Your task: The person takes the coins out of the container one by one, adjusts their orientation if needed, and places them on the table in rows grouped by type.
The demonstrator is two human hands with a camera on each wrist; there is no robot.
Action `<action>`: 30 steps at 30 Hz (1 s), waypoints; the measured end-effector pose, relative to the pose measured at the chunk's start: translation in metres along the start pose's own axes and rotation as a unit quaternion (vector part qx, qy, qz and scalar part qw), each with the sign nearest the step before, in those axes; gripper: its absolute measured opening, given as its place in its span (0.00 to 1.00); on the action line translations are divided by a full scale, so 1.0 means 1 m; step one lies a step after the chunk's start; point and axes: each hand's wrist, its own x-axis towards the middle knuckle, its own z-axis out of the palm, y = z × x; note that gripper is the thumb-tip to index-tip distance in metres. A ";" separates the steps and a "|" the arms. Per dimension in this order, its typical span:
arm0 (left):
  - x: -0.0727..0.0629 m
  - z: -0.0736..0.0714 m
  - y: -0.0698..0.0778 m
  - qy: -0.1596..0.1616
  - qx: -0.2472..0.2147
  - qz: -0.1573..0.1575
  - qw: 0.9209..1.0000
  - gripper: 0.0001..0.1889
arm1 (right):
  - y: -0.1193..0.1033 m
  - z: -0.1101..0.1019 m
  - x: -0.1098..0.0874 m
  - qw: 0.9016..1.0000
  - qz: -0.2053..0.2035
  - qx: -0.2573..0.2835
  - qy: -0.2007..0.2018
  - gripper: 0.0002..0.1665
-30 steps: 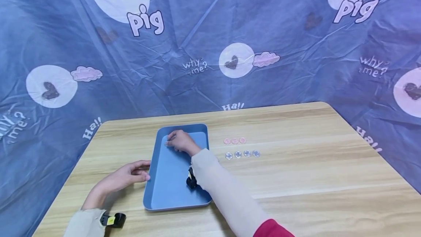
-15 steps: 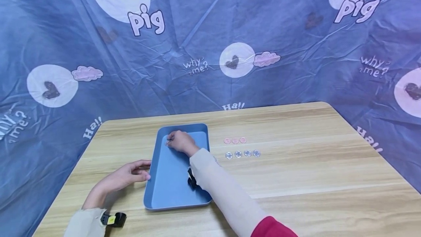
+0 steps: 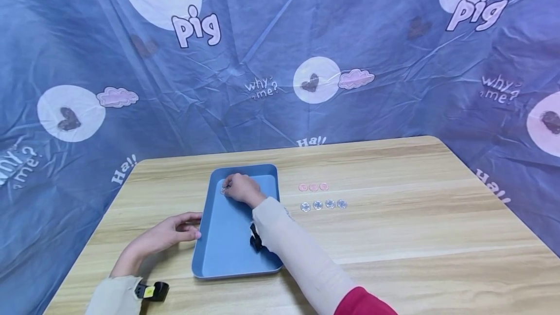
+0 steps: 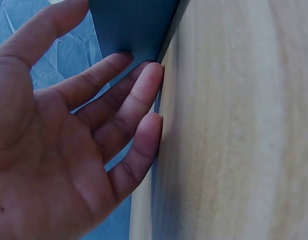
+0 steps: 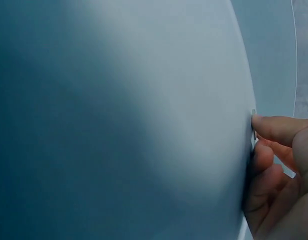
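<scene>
The blue rectangular tray (image 3: 227,252) lies on the wooden table. Inside its far left corner, my right hand (image 3: 242,189) pinches a small clear round token (image 3: 223,190) low on the tray floor. The right wrist view shows the token as a thin edge at the thumb tip, with the other fingers (image 5: 266,187) curled beneath. My left hand (image 3: 168,232) is at the tray's left side, its thumb tip by the rim. In the left wrist view its relaxed fingers (image 4: 136,100) rest at the outer wall, near the table top.
Right of the tray, three pink tokens (image 3: 313,187) lie in a row. A nearer row holds several clear bluish tokens (image 3: 318,205); my right sleeve (image 3: 297,252) partly covers one at its left end. A printed blue cloth (image 3: 280,115) hangs behind the table (image 3: 415,218).
</scene>
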 end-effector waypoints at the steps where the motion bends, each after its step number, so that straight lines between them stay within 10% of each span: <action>1: 0.000 0.000 0.000 0.000 0.000 0.000 1.000 0.36 | 0.000 0.000 0.000 1.000 0.000 -0.001 -0.002 0.04; 20: -0.001 0.000 0.002 0.002 0.000 -0.008 1.000 0.36 | -0.001 -0.011 0.000 0.996 0.014 -0.004 -0.086 0.17; 30: -0.001 0.001 0.001 0.002 0.005 -0.004 1.000 0.35 | 0.001 -0.012 -0.002 0.996 -0.017 0.005 -0.091 0.05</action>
